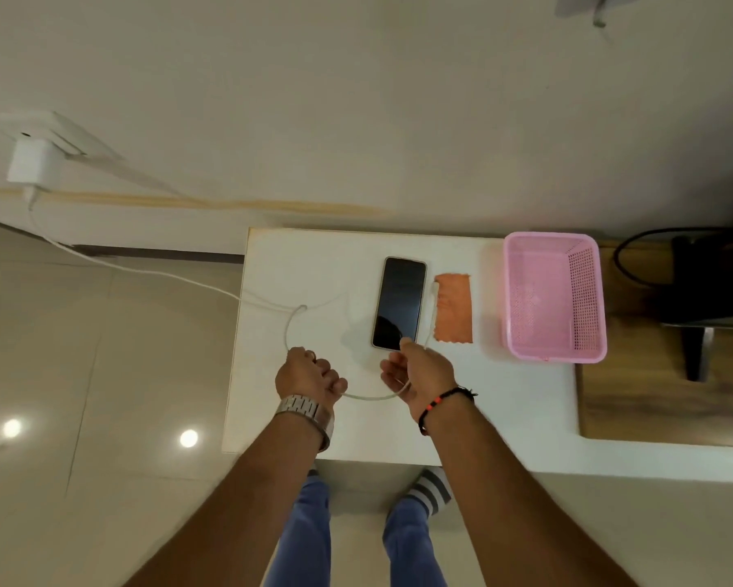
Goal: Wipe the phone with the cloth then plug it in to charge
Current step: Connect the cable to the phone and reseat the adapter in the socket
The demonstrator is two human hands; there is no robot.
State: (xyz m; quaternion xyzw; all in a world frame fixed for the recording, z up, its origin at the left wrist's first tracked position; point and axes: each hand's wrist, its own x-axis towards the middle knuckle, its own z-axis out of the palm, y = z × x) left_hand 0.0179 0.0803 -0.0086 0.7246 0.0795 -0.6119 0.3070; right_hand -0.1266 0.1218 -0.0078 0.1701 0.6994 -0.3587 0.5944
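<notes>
A dark-screened phone (400, 302) lies face up on the white table (309, 264). An orange cloth (453, 309) lies flat just to its right. The white charging cable (165, 275) runs from the white charger (32, 165) in the wall socket onto the table and loops there. It then passes through my left hand (309, 372), which is closed in a fist on it. It continues across to my right hand (420, 374), which also holds it, with one fingertip touching the phone's near edge. The cable's free end lies between phone and cloth.
A pink plastic basket (585, 298) stands at the table's right side. Beyond it a wooden surface (653, 396) carries a black object (703, 281) with a black cord. The wall is right behind the table. Tiled floor lies to the left.
</notes>
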